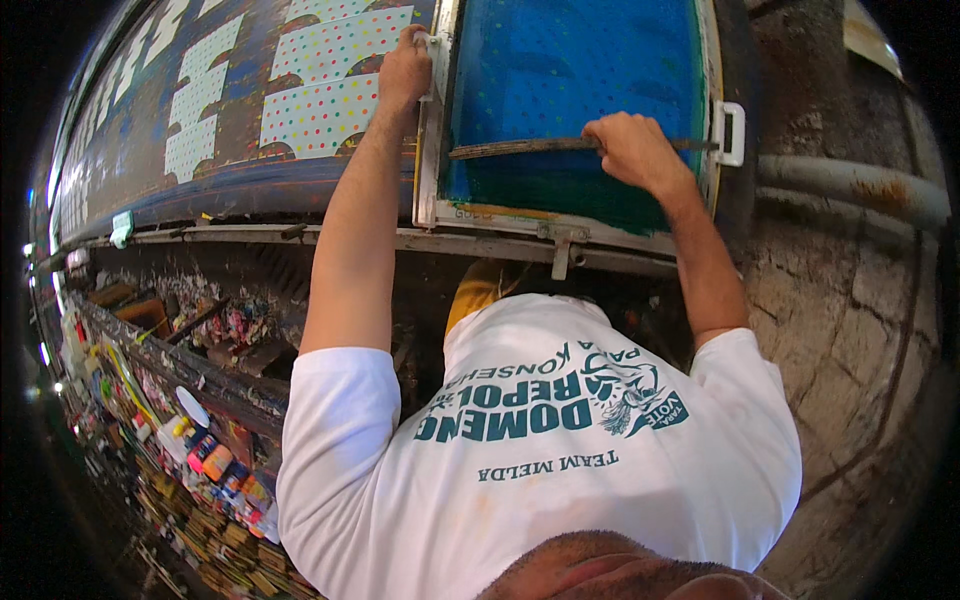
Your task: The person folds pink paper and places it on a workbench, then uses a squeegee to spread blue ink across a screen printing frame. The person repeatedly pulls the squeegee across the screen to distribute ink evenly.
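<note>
A printing screen [590,90] with a pale frame and blue-green mesh lies on the long dark table in front of me. My left hand [405,72] is closed round the white handle [430,62] on the frame's left side. My right hand [640,152] grips a long wooden squeegee [525,147], which lies crosswise over the near part of the mesh. A second white handle [733,135], on the right side of the frame, is untouched. Left of the screen, white cut pieces with coloured dots [320,112] lie flat on the table. Darker shapes show faintly through the mesh.
A metal bracket [567,243] sticks out from the near edge of the frame. Along the table's front runs a rail [270,234]. Bottles and containers [212,458] crowd the lower left. At right, a thick pipe [850,186] crosses above a cracked floor [815,300].
</note>
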Motion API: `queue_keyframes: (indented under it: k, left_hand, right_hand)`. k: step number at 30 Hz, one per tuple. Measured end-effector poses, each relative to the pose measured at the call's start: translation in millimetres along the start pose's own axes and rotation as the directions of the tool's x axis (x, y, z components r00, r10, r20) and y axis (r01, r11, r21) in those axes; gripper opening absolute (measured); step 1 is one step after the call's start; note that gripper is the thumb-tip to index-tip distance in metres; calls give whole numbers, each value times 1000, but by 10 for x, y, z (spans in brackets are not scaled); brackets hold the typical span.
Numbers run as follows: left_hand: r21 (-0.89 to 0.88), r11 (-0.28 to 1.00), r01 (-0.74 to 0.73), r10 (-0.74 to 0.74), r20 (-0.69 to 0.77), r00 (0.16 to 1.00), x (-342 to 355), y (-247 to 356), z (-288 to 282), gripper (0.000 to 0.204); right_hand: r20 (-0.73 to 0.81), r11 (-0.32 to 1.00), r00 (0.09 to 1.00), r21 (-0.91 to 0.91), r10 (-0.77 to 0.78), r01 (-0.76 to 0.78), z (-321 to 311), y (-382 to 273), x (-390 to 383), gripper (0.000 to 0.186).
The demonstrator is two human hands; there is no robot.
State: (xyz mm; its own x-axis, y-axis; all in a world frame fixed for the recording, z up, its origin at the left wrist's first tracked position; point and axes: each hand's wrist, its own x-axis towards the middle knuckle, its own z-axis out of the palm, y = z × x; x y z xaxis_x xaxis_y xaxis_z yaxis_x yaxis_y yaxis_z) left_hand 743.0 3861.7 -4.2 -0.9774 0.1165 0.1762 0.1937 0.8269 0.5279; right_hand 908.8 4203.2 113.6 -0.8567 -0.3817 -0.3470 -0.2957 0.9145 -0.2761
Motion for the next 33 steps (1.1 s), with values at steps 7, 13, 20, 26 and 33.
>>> queue_keyframes:
  k: [7,13,20,26,33]
  left_hand:
    - [-106,981,162,-154,77,985,30,-16,25,40]
    - [-60,998,-11,13,31,999,85,-143,103,43]
    - [-136,979,152,-140,88,986,26,39,-50,43]
    - [-149,976,160,-148,85,985,7,80,-82,42]
    - [-43,999,17,-17,5,1000,36,-72,56,42]
  right_hand:
    - [-219,984,959,32,179,-177,546,-455,-784,35]
    - [-298,986,940,57,166,-156,659,-467,-857,40]
    - [-169,960,948,121,270,-251,443,-416,-811,48]
    - [-77,953,955,129,285,-274,418,-464,-866,46]
    - [-334,991,934,-7,127,-137,725,-506,-996,41]
